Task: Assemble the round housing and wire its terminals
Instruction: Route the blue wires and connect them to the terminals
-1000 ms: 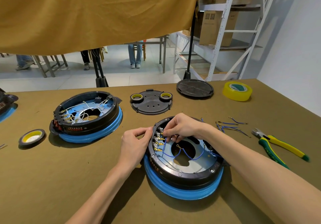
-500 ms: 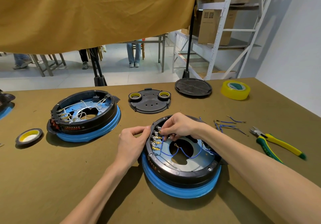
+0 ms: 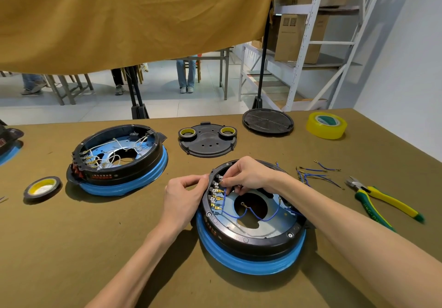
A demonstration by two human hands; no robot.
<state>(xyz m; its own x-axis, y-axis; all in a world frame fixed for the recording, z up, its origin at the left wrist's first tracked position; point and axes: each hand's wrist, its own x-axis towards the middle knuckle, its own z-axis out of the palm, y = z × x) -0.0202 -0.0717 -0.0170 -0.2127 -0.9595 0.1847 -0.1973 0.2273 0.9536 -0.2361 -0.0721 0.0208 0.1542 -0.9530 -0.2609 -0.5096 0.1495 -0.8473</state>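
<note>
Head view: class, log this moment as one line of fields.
step: wiring terminals | left hand: grips rim of round black housing on blue ring | right hand: pinches blue wire at terminal row

Your yellow-handled pliers [image 3: 382,202] are lying at the table's right, a clear tape roll [image 3: 326,125] is sitting beyond them, and a mustard cloth [image 3: 134,16] is hanging overhead
</note>
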